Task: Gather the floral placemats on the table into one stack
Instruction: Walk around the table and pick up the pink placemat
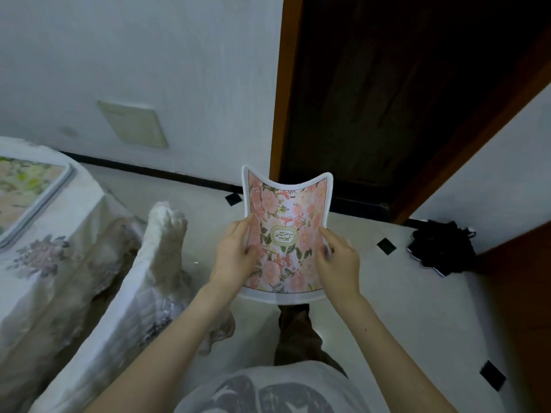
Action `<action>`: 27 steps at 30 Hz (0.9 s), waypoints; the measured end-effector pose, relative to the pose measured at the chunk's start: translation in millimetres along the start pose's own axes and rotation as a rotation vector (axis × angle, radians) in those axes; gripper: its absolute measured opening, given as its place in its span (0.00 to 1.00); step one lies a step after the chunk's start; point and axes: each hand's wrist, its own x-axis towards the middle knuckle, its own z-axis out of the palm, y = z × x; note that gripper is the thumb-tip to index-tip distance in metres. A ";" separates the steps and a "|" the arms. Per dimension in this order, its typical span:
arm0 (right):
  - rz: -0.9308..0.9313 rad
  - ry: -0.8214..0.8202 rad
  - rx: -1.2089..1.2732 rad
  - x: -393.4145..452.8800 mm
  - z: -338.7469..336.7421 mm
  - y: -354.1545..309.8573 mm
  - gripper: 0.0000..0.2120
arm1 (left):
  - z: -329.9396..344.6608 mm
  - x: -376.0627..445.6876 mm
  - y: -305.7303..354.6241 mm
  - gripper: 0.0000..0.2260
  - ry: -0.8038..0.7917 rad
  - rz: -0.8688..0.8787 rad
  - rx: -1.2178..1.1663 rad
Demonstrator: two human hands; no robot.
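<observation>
Beside you stands a chair (155,263) under a white cover, a dark open doorway (402,99) lies ahead, and a black bundle (441,248) sits on the floor (387,308).

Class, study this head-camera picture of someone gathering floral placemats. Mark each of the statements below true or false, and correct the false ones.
1. Both hands hold the pink floral placemat. True: the left hand and right hand grip its side edges.
2. The held placemat lies flat on the table. False: it is held in the air above the floor, bowed.
3. Another floral placemat lies on the table at left. True.
4. The doorway is brightly lit. False: it is dark.
</observation>
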 end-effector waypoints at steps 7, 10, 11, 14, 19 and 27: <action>-0.089 -0.145 0.045 159.3 37.1 22.1 0.20 | 27.3 126.6 1.7 0.28 0.172 -0.123 0.006; -0.142 -0.186 0.059 222.5 51.2 21.0 0.20 | 32.2 176.3 7.9 0.27 0.246 -0.188 0.030; -0.160 -0.204 0.067 242.2 57.3 19.4 0.20 | 32.5 191.2 8.2 0.27 0.271 -0.201 0.041; -0.183 -0.272 0.081 289.4 79.8 13.5 0.19 | 27.9 225.0 4.0 0.28 0.331 -0.242 0.076; -0.291 -0.372 0.122 341.5 140.4 -9.9 0.18 | 3.3 266.7 -29.0 0.27 0.428 -0.337 0.091; -0.455 -0.513 0.178 413.6 279.1 -91.5 0.18 | -72.4 335.8 -121.8 0.28 0.609 -0.462 0.105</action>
